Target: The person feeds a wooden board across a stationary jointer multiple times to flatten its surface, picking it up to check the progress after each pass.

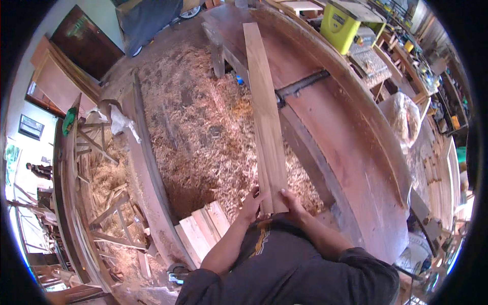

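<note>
A long wooden plank [267, 117] stretches away from my waist, its near end close against my dark shirt. My left hand [251, 203] grips the left edge of that near end. On the opposite edge, my right hand [294, 202] is closed with the thumb lying on top. The fingers of both hands are partly hidden by the wood. Toward its far end the plank lies over or above the edge of a reddish-brown workbench [351, 152]; I cannot tell whether it touches. Beside my left forearm lie several pale cut boards [203, 226].
Wood shavings [203, 122] cover the floor ahead. A dark bar [305, 85] lies across the bench to the plank's right. Behind the bench stands a yellow-green machine [338, 28]. A long beam [147, 168] runs along the left, near a wooden trestle [99, 142].
</note>
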A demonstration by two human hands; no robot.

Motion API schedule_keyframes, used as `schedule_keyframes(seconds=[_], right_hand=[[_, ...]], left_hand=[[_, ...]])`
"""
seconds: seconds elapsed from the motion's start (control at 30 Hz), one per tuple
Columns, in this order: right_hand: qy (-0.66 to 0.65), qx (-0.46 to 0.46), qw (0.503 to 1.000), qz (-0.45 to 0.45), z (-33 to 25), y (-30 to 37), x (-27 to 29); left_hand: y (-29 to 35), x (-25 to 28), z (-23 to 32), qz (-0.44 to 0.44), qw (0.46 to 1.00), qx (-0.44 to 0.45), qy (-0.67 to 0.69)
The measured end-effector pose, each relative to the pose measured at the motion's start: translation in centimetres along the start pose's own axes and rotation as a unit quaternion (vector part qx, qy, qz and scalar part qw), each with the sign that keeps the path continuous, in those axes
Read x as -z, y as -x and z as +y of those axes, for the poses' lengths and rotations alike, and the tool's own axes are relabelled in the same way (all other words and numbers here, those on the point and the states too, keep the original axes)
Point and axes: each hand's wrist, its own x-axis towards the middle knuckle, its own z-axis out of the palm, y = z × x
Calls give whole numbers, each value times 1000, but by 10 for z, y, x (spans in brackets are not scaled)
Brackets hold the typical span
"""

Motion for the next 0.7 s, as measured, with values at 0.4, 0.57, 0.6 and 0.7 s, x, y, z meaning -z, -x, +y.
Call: schedule_keyframes(seconds=[0.4,0.57,0.6,0.7], right_hand=[[60,104,983,-136,124,173,38],[168,256,912,-274,84,260,-2],[175,295,899,-273,76,267,-14],[140,396,870,-259,63,281,-54]], left_hand=[[200,-13,-33,-192,981,20,17],[263,-84,36,-419,881,-209,70],[269,-98,47,-427,880,-135,158],[283,-148,88,-406,871,-155,230]])
